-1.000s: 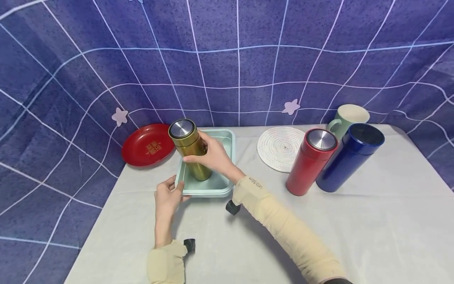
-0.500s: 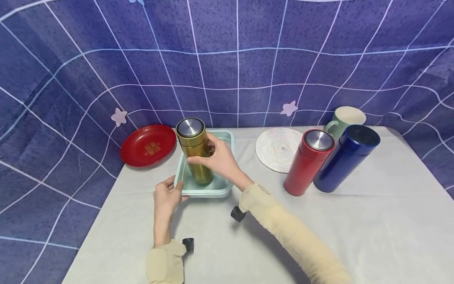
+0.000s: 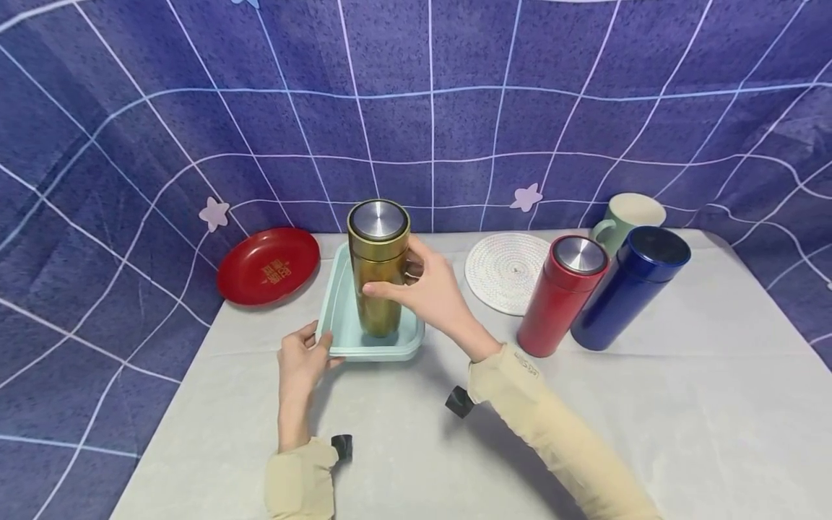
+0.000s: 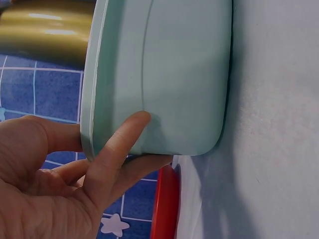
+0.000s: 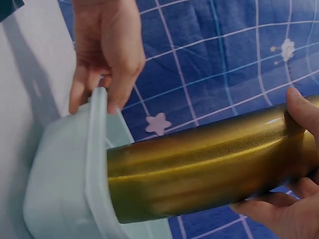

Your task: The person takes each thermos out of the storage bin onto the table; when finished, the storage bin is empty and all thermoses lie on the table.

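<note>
My right hand (image 3: 440, 296) grips a gold thermos flask (image 3: 377, 271) with a silver-topped lid, thumb on its near side. The flask stands roughly upright over a pale mint-green rectangular tub (image 3: 367, 355). In the right wrist view the lower end of the flask (image 5: 199, 169) is at the tub's rim (image 5: 94, 164); its base edge is partly hidden there. At the tub's near left corner, my left hand (image 3: 302, 361) pinches the rim. The left wrist view has the left thumb above the rim and the fingers (image 4: 132, 129) along the outer wall.
A red plate (image 3: 268, 267) lies left of the tub. To the right are a white woven round mat (image 3: 507, 271), a red thermos flask (image 3: 552, 310), a blue thermos flask (image 3: 624, 296) and a green mug (image 3: 620, 224). A blue gridded cloth (image 3: 429, 123) hangs behind.
The gold thermos flask has moved rightward and up, held in my right hand, and its lid appears larger. My left hand stays on the tub's corner.
</note>
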A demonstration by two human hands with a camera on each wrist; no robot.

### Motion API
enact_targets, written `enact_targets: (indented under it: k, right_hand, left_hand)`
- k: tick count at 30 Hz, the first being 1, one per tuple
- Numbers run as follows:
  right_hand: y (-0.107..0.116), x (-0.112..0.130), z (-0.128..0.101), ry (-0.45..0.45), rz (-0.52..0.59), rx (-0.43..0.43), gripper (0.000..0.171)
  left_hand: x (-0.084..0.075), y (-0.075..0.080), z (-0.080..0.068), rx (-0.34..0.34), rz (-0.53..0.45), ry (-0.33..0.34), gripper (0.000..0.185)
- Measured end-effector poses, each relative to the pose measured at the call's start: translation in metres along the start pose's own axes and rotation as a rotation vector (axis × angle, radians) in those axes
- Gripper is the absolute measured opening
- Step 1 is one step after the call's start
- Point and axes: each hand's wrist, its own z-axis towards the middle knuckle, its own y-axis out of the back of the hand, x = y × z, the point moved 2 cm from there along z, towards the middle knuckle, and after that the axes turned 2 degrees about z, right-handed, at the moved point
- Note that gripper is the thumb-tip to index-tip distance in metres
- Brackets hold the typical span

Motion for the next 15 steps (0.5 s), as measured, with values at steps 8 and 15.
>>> enact_targets:
  k: [8,15]
  right_hand:
    - [0.029,0.018,-0.016,0.068,0.01,-0.079,0.062]
    - [0.055,0.029,-0.031,0.055,-0.001,-0.145,0.06]
  left_hand:
    - [0.0,0.0,0.001,0.008,0.01,0.015,0.046]
    - [-0.001,0.0,0.0,0.014,0.025,0.018,0.048]
